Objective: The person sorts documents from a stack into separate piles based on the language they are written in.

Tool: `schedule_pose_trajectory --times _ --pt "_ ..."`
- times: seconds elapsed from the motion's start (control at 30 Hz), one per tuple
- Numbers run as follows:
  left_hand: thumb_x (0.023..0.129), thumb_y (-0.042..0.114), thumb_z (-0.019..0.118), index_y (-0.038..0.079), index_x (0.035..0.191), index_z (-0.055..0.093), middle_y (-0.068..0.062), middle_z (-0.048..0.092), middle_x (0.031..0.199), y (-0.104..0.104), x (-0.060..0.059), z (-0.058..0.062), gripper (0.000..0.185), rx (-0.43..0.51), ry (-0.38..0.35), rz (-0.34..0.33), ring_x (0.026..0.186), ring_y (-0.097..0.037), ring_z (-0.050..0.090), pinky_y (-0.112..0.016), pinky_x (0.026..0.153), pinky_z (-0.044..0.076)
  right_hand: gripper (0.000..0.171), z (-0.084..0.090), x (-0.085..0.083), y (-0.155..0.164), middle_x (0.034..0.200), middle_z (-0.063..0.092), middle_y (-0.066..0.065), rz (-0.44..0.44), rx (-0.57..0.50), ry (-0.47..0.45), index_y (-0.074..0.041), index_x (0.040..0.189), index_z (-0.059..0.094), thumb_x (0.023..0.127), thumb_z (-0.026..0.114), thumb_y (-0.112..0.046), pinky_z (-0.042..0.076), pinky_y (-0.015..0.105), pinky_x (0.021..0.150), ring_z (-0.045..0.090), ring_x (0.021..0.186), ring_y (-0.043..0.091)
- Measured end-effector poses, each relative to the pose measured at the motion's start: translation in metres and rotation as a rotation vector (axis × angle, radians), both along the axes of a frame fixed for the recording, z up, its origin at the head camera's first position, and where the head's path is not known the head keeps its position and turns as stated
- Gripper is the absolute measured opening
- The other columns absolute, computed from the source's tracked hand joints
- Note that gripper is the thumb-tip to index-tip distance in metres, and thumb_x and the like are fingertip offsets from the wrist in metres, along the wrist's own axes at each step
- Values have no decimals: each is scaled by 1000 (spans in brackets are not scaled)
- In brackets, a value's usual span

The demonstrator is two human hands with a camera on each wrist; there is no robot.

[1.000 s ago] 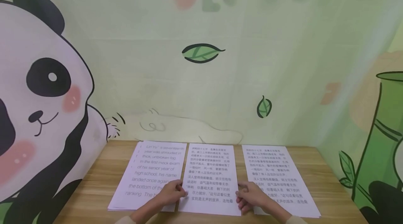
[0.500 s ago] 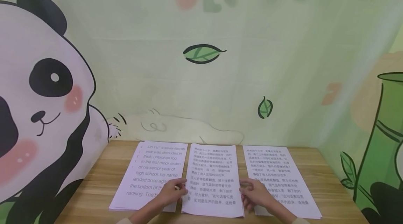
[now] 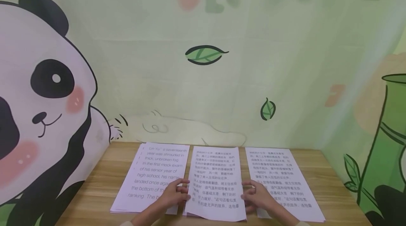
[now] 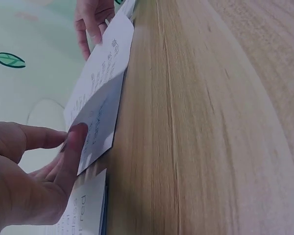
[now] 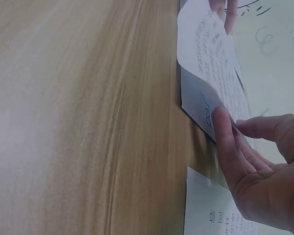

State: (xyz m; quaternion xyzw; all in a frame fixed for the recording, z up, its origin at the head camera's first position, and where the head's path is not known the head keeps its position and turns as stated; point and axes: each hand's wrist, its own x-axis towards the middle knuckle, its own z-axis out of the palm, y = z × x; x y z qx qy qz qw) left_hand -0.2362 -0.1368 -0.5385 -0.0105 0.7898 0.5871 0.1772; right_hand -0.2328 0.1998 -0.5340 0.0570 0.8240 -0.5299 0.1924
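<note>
A sheet of paper [image 3: 215, 183] printed with Chinese text is raised off the middle stack, its near edge bowed. My left hand [image 3: 175, 193] pinches its left edge between thumb and fingers; my right hand [image 3: 256, 195] pinches the right edge the same way. Beneath the lifted sheet, the left wrist view shows a lower sheet [image 4: 104, 125] with English print lying on the table. The right wrist view shows the same gap, with the fingers of the right hand [image 5: 257, 166] under the raised sheet [image 5: 210, 54] and the thumb above.
A stack of paper with English text [image 3: 149, 180] lies on the left of the wooden table [image 3: 95, 183]. To the right lies another stack with Chinese text [image 3: 279, 180]. Behind the table hangs a cloth backdrop [image 3: 142, 71] printed with a panda, leaves and bamboo.
The middle top sheet has come up off its stack, held at both edges, and has shifted slightly right. A sheet below now shows at its near left corner.
</note>
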Motion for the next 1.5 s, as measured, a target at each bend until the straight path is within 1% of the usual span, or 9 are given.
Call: schedule_pose_trajectory --times 0.17,0.4,0.43,0.63,0.67,0.9,1.0,1.23,1.5 --pt "85 -4 68 -9 150 38 -10 76 96 -3 1 -3 72 -12 -67 -58 78 -18 74 -34 68 63 63 -1 1 -1 95 74 9 -10 43 -51 6 146 43 90 69 -6 64 36 70 75 82 22" --pt "82 -6 64 -10 146 42 -9 71 88 -5 7 -3 67 -1 -104 -144 71 -17 71 -31 63 63 61 -4 5 2 94 74 9 3 63 -23 7 146 45 90 68 -5 64 36 69 75 82 23" --pt "81 -5 66 -9 145 43 -10 72 87 -8 2 -14 68 16 -122 -151 71 -18 71 -32 63 63 61 -4 5 2 93 74 8 5 69 -18 6 145 46 90 68 -5 64 36 69 75 82 22" --pt "83 -7 66 -9 140 48 -9 71 85 -9 10 -14 60 39 -125 -176 71 -17 73 -34 65 64 54 -2 10 8 91 75 8 66 27 27 7 140 50 89 66 -4 64 37 69 75 84 25" --pt "84 -8 64 -10 139 47 -9 72 86 -7 15 -4 58 27 -104 -176 72 -17 73 -34 66 64 54 -2 11 9 91 75 8 80 13 37 8 140 50 90 66 -4 64 37 70 75 85 26" --pt "82 0 71 -3 145 47 -12 71 107 -19 -5 -38 67 153 -111 -210 90 -21 74 -37 76 64 57 0 12 20 96 74 9 130 -56 68 13 143 44 91 63 -1 64 39 71 76 85 27" --pt "84 8 72 1 148 46 -10 70 114 -25 -11 -45 69 172 -103 -253 96 -20 73 -35 79 64 57 2 12 22 99 73 11 127 -70 71 13 143 43 91 63 0 64 40 72 75 85 27" --pt "85 0 67 -9 145 44 -14 69 112 -13 12 -5 65 164 57 -231 96 -18 71 -37 82 63 59 5 17 31 100 74 13 113 -99 139 15 143 42 91 66 -1 64 40 70 74 81 23" --pt "86 -7 65 -7 144 46 -12 68 109 5 14 1 61 281 83 -241 92 -20 74 -40 81 64 59 8 23 49 100 74 12 85 -94 174 17 142 41 92 64 -3 64 38 70 71 82 19"
